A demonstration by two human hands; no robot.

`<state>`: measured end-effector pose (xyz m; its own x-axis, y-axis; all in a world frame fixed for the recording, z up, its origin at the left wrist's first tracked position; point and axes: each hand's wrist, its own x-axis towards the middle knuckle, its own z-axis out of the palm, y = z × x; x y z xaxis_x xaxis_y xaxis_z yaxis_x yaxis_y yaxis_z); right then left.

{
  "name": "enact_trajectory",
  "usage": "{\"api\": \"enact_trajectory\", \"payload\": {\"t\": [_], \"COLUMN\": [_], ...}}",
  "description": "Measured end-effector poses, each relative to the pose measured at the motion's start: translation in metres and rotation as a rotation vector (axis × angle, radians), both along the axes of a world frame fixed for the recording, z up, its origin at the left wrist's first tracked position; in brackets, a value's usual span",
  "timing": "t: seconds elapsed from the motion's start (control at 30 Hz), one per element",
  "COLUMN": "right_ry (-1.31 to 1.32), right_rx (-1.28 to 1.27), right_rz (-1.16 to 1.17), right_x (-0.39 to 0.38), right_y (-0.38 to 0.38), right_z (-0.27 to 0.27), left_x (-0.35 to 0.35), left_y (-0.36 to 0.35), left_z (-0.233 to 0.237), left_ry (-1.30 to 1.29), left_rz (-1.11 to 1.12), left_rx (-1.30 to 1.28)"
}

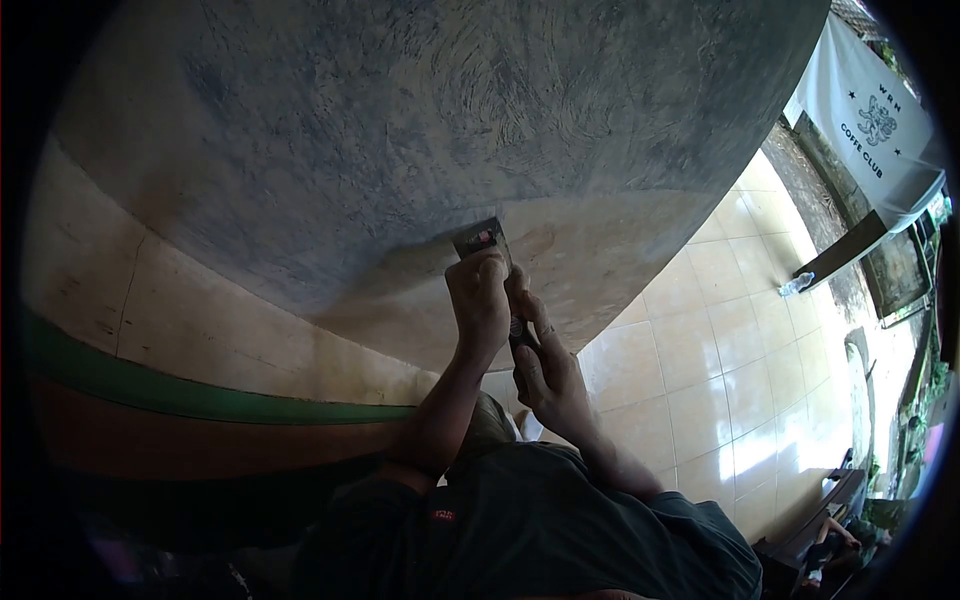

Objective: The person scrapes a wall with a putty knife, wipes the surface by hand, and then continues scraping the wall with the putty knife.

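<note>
Your dark shirt (540, 520), nearest the camera, fills the bottom of the view and bears a small red label (444, 516) on its front. Both of your forearms extend from it toward a large wall (430, 120), and both hands meet at one scraper (480, 238). Your left hand (478, 290) is placed just behind the blade, its fingers curled closed on the tool. Your right hand (550, 380) is lower and to the right, its fingers closed around the dark handle, with no wide opening noted. The scraper is at the middle of the view, its blade against the wall at the edge between two finishes; the exact contact along the blade cannot be told. Above that edge, the wall surface is grey-blue, rough and streaked; below and to the right, it is beige and smoother, with brownish patches. To the left, a beige side wall (90, 240) shows a thin dark crack, with a green band (200, 396) running beneath it. To the right is a glossy tiled floor (710, 350), where a clear plastic bottle (797, 284) lies near the far edge. Beyond hangs a white banner (865, 120) lettered "WRN COFFE CLUB". Another person (835, 540) is partly visible at lower right, well apart from your hands.
</note>
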<state>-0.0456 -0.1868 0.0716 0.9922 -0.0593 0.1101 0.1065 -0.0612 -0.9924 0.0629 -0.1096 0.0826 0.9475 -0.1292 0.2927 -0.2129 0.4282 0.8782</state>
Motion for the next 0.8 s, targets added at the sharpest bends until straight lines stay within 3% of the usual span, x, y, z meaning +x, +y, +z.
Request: {"api": "enact_trajectory", "payload": {"t": [0.13, 0.27, 0.37, 0.47, 0.57, 0.8], "right_ry": [0.087, 0.016, -0.044, 0.102, -0.103, -0.040], "right_rx": [0.108, -0.063, -0.018, -0.018, -0.061, -0.009], "right_rz": [0.004, -0.014, -0.025, -0.008, -0.044, -0.034], "right_x": [-0.001, 0.000, 0.007, 0.011, 0.012, 0.006], "right_y": [0.001, 0.005, 0.003, 0.000, 0.006, 0.008], "right_z": [0.008, -0.011, -0.001, -0.010, -0.028, -0.013], "left_x": [-0.004, 0.000, 0.005, 0.011, 0.008, 0.003], "left_y": [0.000, 0.004, 0.002, 0.002, 0.004, 0.005], "left_z": [0.014, -0.005, 0.011, 0.001, -0.011, -0.002], "left_ry": [0.046, 0.059, -0.010, -0.091, -0.055, 0.029], "left_rz": [-0.013, 0.008, -0.012, 0.005, 0.038, -0.026], "left_rx": [0.017, 0.007, 0.011, 0.058, 0.076, -0.021]}}
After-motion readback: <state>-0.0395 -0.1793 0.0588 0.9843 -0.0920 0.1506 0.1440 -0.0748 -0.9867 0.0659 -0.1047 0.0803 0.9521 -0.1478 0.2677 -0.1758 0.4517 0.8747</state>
